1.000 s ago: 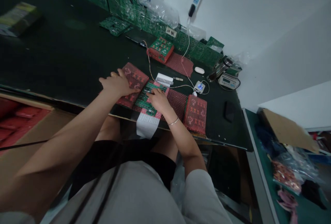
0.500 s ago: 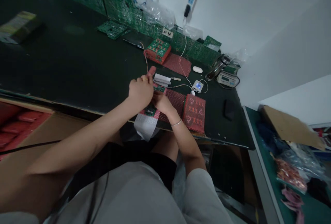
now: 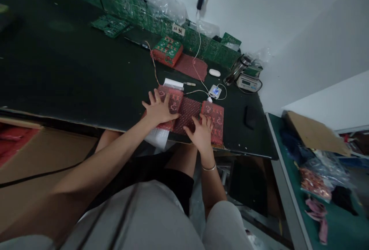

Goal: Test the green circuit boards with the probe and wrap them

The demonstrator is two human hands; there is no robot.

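Observation:
My left hand (image 3: 158, 110) lies spread over a stack of circuit boards (image 3: 175, 98) covered with red bubble wrap, at the front of the dark table. On the right, my right hand (image 3: 201, 131) has its fingers apart, resting on the near left part of a second red-wrapped stack of circuit boards (image 3: 216, 121). A strip of red bubble wrap (image 3: 188, 113) runs between the two stacks. White sheet material (image 3: 158, 137) hangs over the table edge below my left hand.
Behind stands another board stack (image 3: 167, 52) beside flat bubble wrap (image 3: 191, 67). A white roll (image 3: 173, 83), a small lit device (image 3: 215, 91) with cables, a steel flask (image 3: 238, 69) and a scale (image 3: 247, 84) lie around. A black object (image 3: 249, 117) is at right.
My hands have moved apart and spread open. Red bubble wrap now covers the left board stack, where green boards showed before. The pink thing above my left hand is out of sight.

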